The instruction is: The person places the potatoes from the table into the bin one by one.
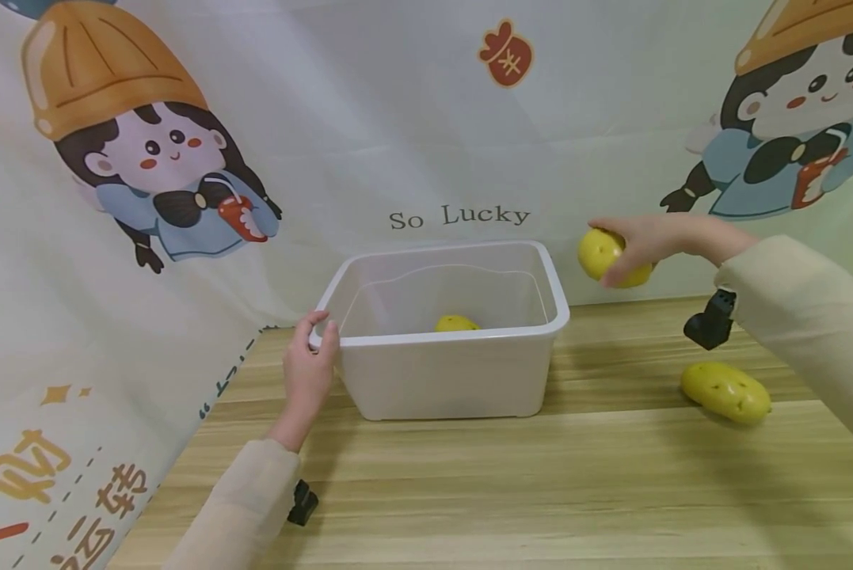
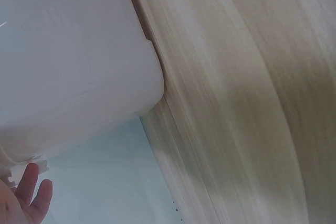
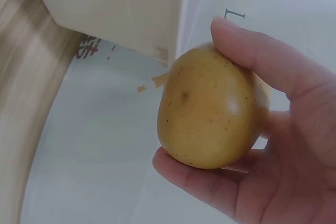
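A white plastic bin [image 1: 443, 376] stands on the wooden table with one yellow potato [image 1: 457, 323] partly visible inside. My left hand [image 1: 310, 372] grips the rim at the bin's front left corner; in the left wrist view only some fingers [image 2: 29, 187] show beside the bin wall [image 2: 73, 51]. To the right of the bin, above the table, my right hand [image 1: 643, 241] holds another yellow potato [image 1: 600, 252] between thumb and fingers. The right wrist view shows this speckled potato [image 3: 210, 108] up close. A third, longer potato [image 1: 727, 393] lies on the table below the right forearm.
Behind the bin hangs a pale printed cloth [image 1: 369, 142] with cartoon figures and lettering, which also runs along the left side. The wood-grain table top [image 1: 512, 491] stretches out in front. Small black devices [image 1: 711, 321] are worn at both wrists.
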Demonstrator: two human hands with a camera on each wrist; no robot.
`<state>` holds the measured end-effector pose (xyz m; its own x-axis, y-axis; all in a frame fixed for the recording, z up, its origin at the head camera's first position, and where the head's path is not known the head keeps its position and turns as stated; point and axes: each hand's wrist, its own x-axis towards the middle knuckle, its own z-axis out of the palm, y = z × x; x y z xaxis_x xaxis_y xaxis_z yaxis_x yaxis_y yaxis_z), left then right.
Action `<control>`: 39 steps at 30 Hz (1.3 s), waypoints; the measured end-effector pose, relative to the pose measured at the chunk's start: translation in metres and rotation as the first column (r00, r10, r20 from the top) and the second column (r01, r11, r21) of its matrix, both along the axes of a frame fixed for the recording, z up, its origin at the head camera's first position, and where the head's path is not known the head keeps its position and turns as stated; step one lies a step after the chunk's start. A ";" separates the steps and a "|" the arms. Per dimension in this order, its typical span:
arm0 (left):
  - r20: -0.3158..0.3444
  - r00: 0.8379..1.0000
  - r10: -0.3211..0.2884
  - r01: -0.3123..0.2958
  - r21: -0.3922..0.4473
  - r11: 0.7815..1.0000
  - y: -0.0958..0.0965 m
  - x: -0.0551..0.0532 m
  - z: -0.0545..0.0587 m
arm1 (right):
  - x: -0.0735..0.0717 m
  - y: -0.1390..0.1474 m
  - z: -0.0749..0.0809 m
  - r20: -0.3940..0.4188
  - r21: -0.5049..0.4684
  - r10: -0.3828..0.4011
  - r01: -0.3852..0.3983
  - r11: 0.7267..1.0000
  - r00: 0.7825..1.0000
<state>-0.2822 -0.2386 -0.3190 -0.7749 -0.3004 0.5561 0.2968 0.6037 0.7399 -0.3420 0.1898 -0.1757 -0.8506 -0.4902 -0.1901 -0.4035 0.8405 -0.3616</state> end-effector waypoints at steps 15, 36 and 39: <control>0.007 1.000 -0.006 0.006 -0.006 1.000 0.000 0.000 0.001 | -0.002 -0.017 0.021 0.053 0.014 0.027 -0.028 1.000 0.998; 0.005 1.000 0.005 -0.005 0.001 1.000 0.001 0.001 0.001 | -0.006 -0.043 0.038 0.069 0.035 0.049 -0.051 0.998 0.996; 0.003 1.000 0.005 -0.005 0.003 1.000 0.002 0.001 0.002 | -0.006 -0.046 0.040 0.076 0.034 0.046 -0.048 0.998 0.996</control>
